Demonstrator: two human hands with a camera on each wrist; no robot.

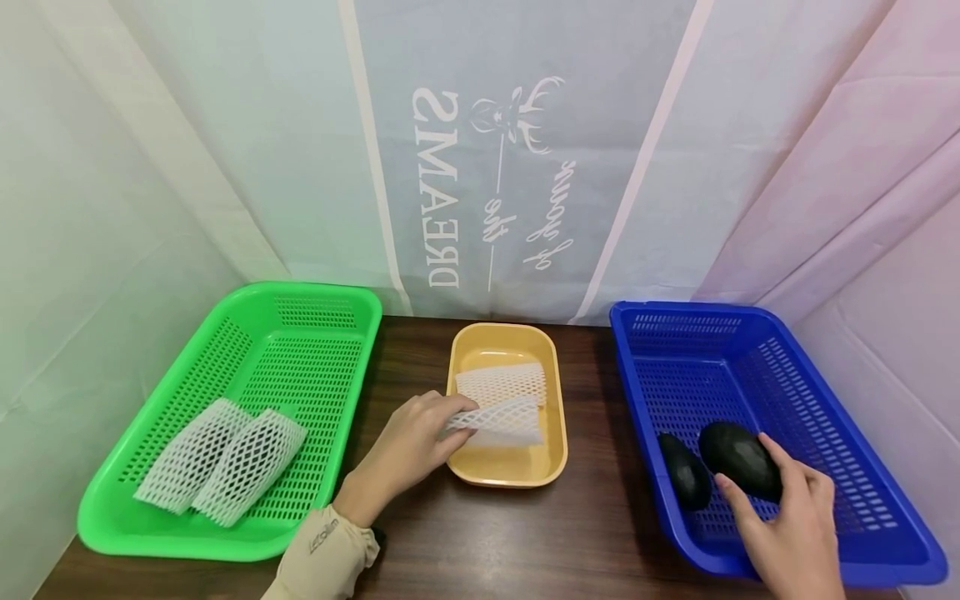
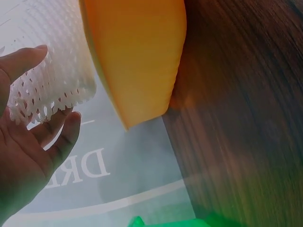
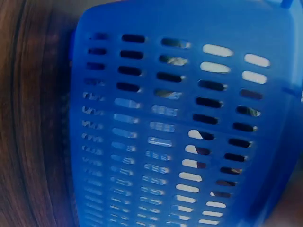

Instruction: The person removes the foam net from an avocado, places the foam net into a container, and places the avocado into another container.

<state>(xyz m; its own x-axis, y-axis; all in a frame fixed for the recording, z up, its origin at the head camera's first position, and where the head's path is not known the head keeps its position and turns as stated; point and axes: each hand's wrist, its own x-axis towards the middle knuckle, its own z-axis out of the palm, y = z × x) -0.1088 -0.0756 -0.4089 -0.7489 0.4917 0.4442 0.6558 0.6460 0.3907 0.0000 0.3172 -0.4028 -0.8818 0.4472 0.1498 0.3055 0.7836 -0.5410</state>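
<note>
My left hand [image 1: 416, 437] pinches the near end of a white foam net sleeve [image 1: 506, 421] over the yellow tray [image 1: 506, 478]. In the left wrist view that sleeve [image 2: 59, 71] lies between the thumb and fingers. Another foam net sleeve [image 1: 501, 382] lies behind it in the tray. At the right, my right hand [image 1: 798, 508] grips a dark avocado [image 1: 738, 458] inside the blue basket [image 1: 651, 492], thumb on one side and fingers on the other. A second dark avocado [image 1: 684, 471] lies beside it, against the basket's left wall. The right wrist view shows mostly the basket's slotted wall [image 3: 180, 106].
A green basket [image 1: 356, 375] stands at the left, with two dark fruits in net sleeves [image 1: 250, 467] lying side by side in its near half. Dark wooden table [image 1: 577, 533] runs between the containers. A printed cloth [image 1: 495, 192] hangs behind.
</note>
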